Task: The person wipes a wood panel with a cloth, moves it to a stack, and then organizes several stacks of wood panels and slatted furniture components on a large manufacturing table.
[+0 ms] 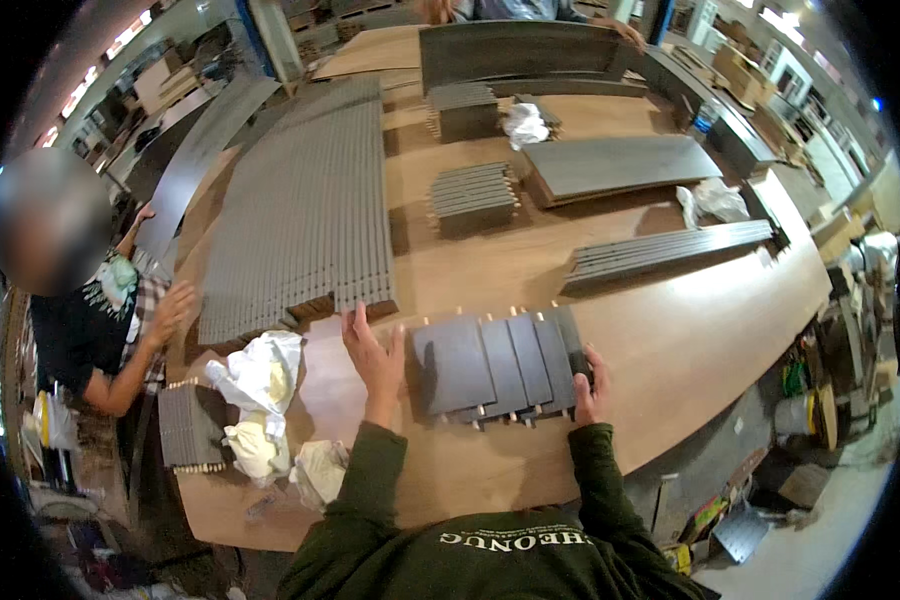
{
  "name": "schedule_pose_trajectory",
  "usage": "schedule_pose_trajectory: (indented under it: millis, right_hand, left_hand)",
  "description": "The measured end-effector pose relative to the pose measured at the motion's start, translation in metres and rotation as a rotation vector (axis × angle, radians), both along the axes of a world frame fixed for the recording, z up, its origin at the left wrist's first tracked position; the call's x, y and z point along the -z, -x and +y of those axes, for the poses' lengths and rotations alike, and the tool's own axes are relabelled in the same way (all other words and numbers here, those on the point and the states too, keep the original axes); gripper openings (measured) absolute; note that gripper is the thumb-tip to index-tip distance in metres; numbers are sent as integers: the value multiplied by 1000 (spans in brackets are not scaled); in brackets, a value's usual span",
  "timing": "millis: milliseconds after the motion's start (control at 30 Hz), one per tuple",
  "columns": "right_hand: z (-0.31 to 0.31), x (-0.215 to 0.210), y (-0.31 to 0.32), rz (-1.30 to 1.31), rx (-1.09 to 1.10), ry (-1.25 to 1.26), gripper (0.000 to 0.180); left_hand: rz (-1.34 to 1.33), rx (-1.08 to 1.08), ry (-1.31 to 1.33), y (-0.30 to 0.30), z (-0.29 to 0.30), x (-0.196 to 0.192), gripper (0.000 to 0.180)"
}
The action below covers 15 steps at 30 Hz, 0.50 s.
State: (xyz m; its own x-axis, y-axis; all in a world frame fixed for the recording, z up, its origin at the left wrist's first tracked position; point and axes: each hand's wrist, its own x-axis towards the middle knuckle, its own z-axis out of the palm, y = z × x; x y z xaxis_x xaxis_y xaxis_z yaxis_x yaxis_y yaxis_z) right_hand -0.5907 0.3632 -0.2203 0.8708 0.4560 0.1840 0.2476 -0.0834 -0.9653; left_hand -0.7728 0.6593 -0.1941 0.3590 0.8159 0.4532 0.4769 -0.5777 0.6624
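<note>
In front of me on the table lies a group of small grey panels (457, 368), overlapping side by side, with pale wooden dowels sticking out of their near and far edges. My right hand (592, 385) is curled round the rightmost panel (571, 340), its thumb on the near side and its fingers at the outer edge. Left of the group, my left hand (375, 362) is open and holds nothing, fingers spread upward. Its fingertips come near the close end of a wide block of long grey slats (305, 200); whether they touch is unclear.
White and cream cloths (260, 445) lie at my left beside a stack of dowelled pieces (192, 428). More dowelled stacks (470, 195), grey boards (620, 165) and long slats (670, 252) cover the wooden table (690, 340). Another person (85, 290) stands left; someone's hand (625, 33) shows behind.
</note>
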Motion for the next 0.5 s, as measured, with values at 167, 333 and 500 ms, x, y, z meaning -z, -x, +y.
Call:
schedule_pose_trajectory:
  millis: [167, 333, 500]
  right_hand:
    - [8, -8, 7, -133, 5, 56, 57]
    - [4, 1, 2, -138, 7, 24, 52]
    - [-5, -1, -3, -98, 28, 45, 47]
  left_hand:
    - [99, -214, -7, 0, 52, 10, 89]
    - [279, -319, 158, -18, 44, -14, 97]
    - [369, -377, 209, -42, 48, -20, 106]
